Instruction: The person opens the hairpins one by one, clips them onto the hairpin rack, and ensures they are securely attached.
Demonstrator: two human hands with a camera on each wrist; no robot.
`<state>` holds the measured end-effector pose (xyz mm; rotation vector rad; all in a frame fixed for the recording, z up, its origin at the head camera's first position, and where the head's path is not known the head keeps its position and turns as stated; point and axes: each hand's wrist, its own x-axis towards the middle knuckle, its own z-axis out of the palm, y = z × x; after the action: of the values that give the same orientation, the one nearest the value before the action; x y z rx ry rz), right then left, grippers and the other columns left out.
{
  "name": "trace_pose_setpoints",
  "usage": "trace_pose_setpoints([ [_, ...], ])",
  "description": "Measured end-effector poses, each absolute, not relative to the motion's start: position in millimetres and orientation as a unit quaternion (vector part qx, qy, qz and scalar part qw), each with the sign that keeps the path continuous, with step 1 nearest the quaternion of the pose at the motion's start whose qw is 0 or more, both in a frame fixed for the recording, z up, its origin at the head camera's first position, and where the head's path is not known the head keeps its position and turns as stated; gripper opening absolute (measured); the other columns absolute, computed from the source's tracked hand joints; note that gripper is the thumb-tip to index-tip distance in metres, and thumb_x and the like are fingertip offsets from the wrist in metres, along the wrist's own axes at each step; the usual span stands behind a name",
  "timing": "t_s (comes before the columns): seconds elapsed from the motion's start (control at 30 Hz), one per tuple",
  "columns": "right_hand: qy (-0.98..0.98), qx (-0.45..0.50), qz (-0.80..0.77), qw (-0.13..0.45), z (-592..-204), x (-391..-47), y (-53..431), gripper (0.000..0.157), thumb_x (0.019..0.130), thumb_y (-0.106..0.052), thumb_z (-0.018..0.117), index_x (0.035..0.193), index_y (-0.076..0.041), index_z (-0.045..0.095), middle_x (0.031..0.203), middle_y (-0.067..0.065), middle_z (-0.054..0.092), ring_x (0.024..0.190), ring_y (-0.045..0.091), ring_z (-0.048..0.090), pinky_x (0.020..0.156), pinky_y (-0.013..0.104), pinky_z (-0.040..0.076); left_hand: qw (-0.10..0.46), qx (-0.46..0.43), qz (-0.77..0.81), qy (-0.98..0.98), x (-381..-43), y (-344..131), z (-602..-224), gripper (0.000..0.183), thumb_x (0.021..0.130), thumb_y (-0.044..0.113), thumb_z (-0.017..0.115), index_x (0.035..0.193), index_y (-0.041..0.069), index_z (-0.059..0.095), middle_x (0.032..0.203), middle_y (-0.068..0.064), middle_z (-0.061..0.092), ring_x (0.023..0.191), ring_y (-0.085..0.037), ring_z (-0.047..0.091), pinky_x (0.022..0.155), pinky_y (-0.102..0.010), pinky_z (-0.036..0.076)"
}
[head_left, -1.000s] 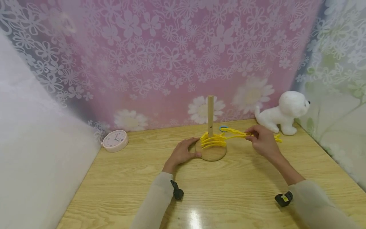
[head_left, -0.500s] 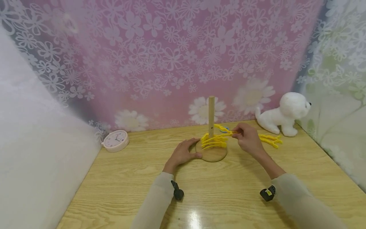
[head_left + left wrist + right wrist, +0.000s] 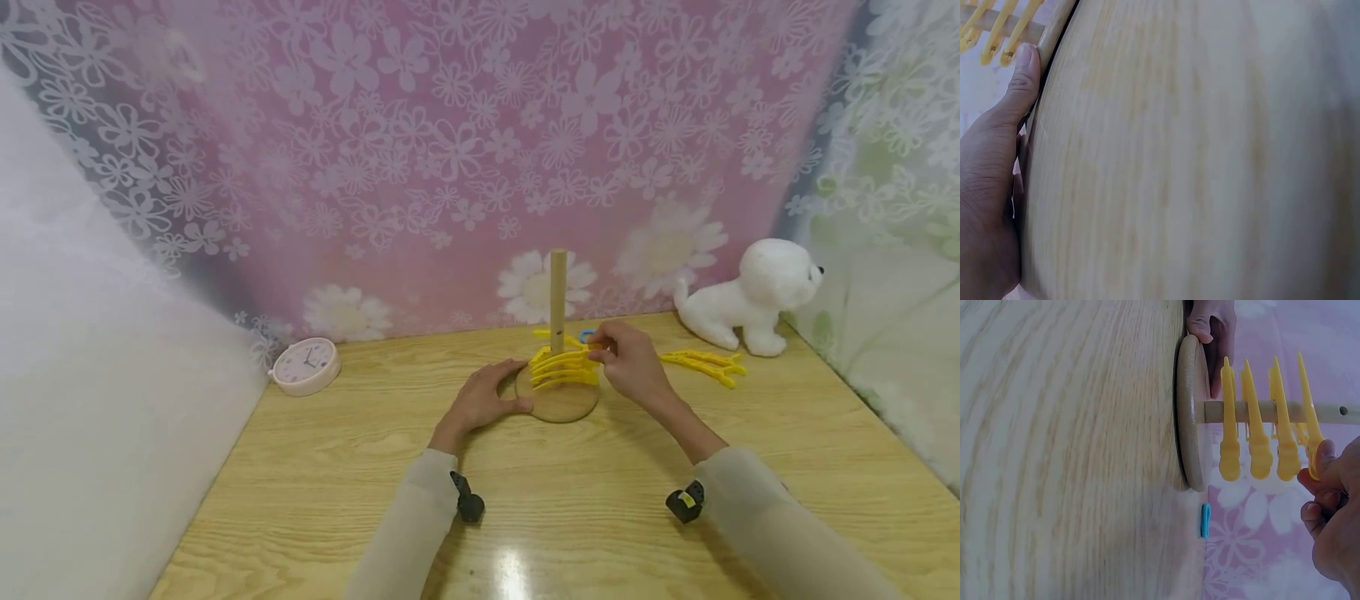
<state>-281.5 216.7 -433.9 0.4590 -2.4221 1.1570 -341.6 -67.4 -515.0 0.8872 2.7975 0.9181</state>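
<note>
Right grip (image 3: 632, 364) on yellow clip (image 3: 1310, 419) (topmost); left grip (image 3: 478, 397) on wooden base (image 3: 558, 407)

a pink flowered backdrop (image 3: 420, 225) borders the table (image 3: 300, 508).

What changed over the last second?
The right hand moved left, bringing the yellow clip it was already pinching to the wooden post, above three other yellow clips. Nothing visibly let go or newly taken. Unchanged: left hand at the rim of the round base, clock, toy dog, blue ring.
</note>
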Motion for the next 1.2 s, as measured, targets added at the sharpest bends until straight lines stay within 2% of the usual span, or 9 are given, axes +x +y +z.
trace_pose_setpoints([
  [0.1,-0.870,0.165,0.418,0.201,-433.5,-282.9,217.2,0.018,0.093,0.015,0.066,0.101,0.000,0.071,0.094,0.013,0.068,0.075,0.030,0.066,0.069,0.022,0.057,0.034,0.285,0.295,0.911,-341.9,-67.2,-513.0,0.084,0.089,0.063,0.073,0.161,0.037,0.040,0.167,0.000,0.037,0.154,-0.029,0.032,0.126,-0.054,0.023],
  [0.2,-0.871,0.170,0.415,0.202,-433.2,-284.0,217.7,0.017,0.093,0.014,0.067,0.101,0.000,0.072,0.091,0.012,0.067,0.066,0.023,0.057,0.069,0.024,0.058,0.033,0.284,0.292,0.913,-342.1,-67.4,-511.3,0.083,0.089,0.063,0.073,0.161,0.037,0.040,0.167,0.001,0.037,0.154,-0.028,0.032,0.127,-0.053,0.023],
  [0.33,-0.874,0.174,0.405,0.206,-433.4,-285.5,218.4,0.017,0.092,0.012,0.070,0.102,-0.001,0.073,0.088,0.012,0.066,0.060,0.017,0.038,0.064,0.024,0.048,0.035,0.283,0.295,0.912,-341.1,-68.7,-509.8,0.083,0.089,0.063,0.073,0.161,0.037,0.041,0.167,0.000,0.037,0.155,-0.029,0.032,0.127,-0.054,0.023],
  [0.4,-0.876,0.174,0.399,0.208,-433.6,-286.5,218.3,0.018,0.091,0.012,0.071,0.103,-0.002,0.074,0.089,0.011,0.067,0.059,0.016,0.035,0.060,0.025,0.042,0.037,0.284,0.297,0.911,-340.4,-69.4,-509.5,0.083,0.089,0.063,0.074,0.161,0.036,0.041,0.167,0.000,0.037,0.155,-0.029,0.031,0.127,-0.053,0.022],
  [0.53,-0.877,0.176,0.395,0.210,-433.9,-287.8,217.4,0.019,0.091,0.010,0.073,0.104,-0.003,0.075,0.092,0.011,0.068,0.058,0.016,0.034,0.056,0.026,0.036,0.039,0.285,0.299,0.910,-340.3,-70.4,-510.8,0.084,0.089,0.063,0.074,0.161,0.036,0.041,0.167,0.001,0.038,0.155,-0.028,0.031,0.128,-0.052,0.021],
  [0.77,-0.879,0.185,0.386,0.212,-435.1,-289.8,215.8,0.016,0.092,0.003,0.076,0.106,-0.004,0.075,0.089,0.007,0.066,0.057,0.015,0.034,0.060,0.029,0.041,0.039,0.286,0.296,0.911,-341.0,-70.5,-514.7,0.083,0.089,0.062,0.074,0.161,0.035,0.040,0.167,0.002,0.038,0.154,-0.026,0.033,0.127,-0.051,0.022],
  [0.87,-0.881,0.182,0.388,0.200,-436.0,-289.5,217.0,0.016,0.094,0.000,0.075,0.109,-0.005,0.076,0.092,0.006,0.067,0.057,0.016,0.036,0.060,0.030,0.039,0.043,0.285,0.293,0.912,-340.2,-69.8,-515.0,0.084,0.089,0.063,0.073,0.161,0.036,0.039,0.167,0.003,0.037,0.154,-0.026,0.032,0.128,-0.051,0.022],
  [1.07,-0.883,0.177,0.394,0.184,-437.9,-288.7,221.3,0.018,0.097,-0.002,0.072,0.115,-0.002,0.074,0.103,0.011,0.071,0.063,0.019,0.045,0.051,0.027,0.036,0.038,0.288,0.293,0.911,-340.4,-68.2,-514.4,0.084,0.089,0.064,0.073,0.161,0.036,0.040,0.167,0.002,0.037,0.155,-0.027,0.032,0.127,-0.053,0.022],
  [1.2,-0.886,0.185,0.387,0.178,-438.5,-287.6,223.4,0.020,0.098,-0.003,0.072,0.118,-0.003,0.073,0.110,0.013,0.072,0.068,0.020,0.050,0.051,0.026,0.040,0.038,0.286,0.292,0.912,-341.8,-67.4,-514.1,0.084,0.088,0.064,0.073,0.161,0.037,0.040,0.167,0.004,0.037,0.155,-0.026,0.031,0.128,-0.051,0.020],
])
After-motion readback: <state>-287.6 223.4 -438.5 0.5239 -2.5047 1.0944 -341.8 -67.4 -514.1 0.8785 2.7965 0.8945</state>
